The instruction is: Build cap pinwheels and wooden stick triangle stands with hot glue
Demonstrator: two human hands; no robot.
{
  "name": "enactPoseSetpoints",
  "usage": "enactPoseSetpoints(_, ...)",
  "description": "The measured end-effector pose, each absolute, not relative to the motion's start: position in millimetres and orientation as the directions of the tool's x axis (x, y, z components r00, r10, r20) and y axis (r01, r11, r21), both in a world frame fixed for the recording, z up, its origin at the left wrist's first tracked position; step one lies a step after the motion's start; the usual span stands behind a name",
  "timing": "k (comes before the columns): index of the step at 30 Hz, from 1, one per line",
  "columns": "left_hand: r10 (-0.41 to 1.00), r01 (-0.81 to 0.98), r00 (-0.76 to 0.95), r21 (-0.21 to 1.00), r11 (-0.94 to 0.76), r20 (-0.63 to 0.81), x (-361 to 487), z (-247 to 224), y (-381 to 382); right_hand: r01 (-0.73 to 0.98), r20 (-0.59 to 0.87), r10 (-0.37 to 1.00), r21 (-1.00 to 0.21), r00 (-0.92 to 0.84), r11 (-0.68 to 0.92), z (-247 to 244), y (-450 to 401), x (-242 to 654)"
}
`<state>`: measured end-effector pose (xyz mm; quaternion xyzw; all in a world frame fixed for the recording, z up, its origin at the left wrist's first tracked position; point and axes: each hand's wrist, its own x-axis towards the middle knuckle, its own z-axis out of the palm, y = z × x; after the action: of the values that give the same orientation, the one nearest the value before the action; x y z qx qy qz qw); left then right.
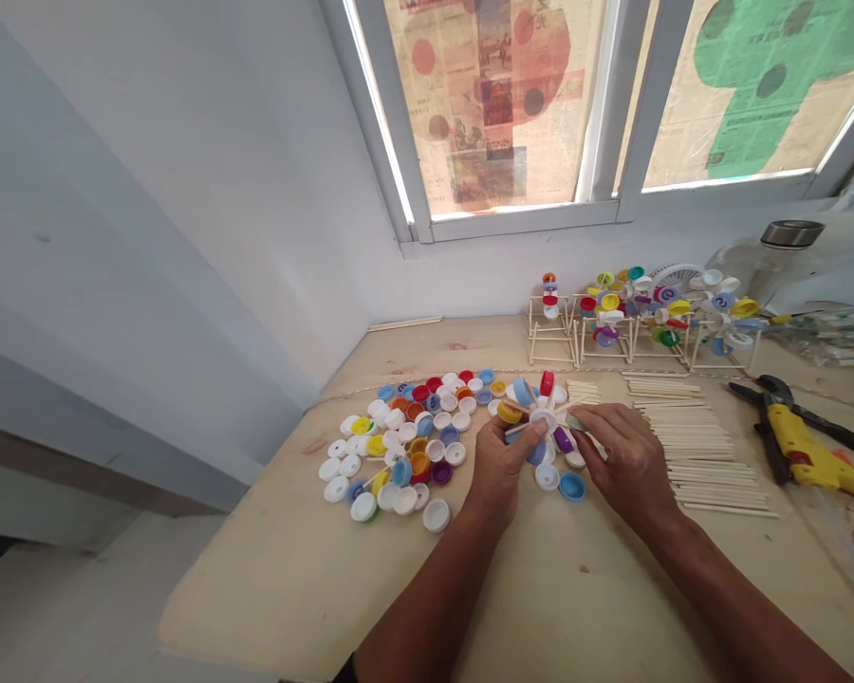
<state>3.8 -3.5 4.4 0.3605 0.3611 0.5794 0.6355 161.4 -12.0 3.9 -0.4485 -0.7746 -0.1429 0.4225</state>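
A wheel of sticks and coloured bottle caps, with a white cap point(543, 417) at its hub, is held above the wooden table. My left hand point(499, 463) is closed on its left side, the thumb near the hub. My right hand point(624, 457) pinches a small pale piece point(575, 423) at the wheel's right side; it looks like a bottle cap, partly covered by the fingers. A red cap point(547, 383) and a yellow cap point(509, 411) sit at stick ends. Just below lie a loose blue cap point(571, 487) and a white cap point(547, 477).
Many loose bottle caps point(436, 515) spread left of my hands. Rows of thin sticks point(690, 427) lie to the right, before a yellow glue gun point(789, 446) and black-handled pliers point(836, 427). Stick frames point(553, 346) bearing cap wheels point(608, 302) stand by the wall.
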Motion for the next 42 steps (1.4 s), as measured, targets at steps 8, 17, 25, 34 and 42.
enactPoseSetpoints(8, 0.995, -0.489, 0.093, 0.87, 0.065, -0.022, 3, 2, -3, 0.816, 0.791, 0.559, -0.14, -0.249, 0.56, 4, -13, 161)
enactPoseSetpoints(17, 0.994, -0.501, 0.103, 0.862, 0.081, -0.033, 3, 3, -3, 0.805, 0.806, 0.535, -0.131, -0.253, 0.578, 5, -14, 161)
enactPoseSetpoints(25, 0.997, -0.516, 0.055, 0.854, 0.072, -0.05, 3, 6, -3, 0.809, 0.784, 0.568, -0.154, -0.249, 0.567, -1, -12, 161)
enactPoseSetpoints(34, 0.996, -0.521, 0.01, 0.85, 0.081, -0.089, 1, 5, 0, 0.754, 0.757, 0.653, -0.41, -0.033, 0.514, -2, -15, 167)
enactPoseSetpoints(42, 0.995, -0.503, -0.032, 0.862, 0.065, -0.094, -1, 3, 3, 0.654, 0.518, 0.816, -0.714, 0.256, 0.248, -2, -8, 182)
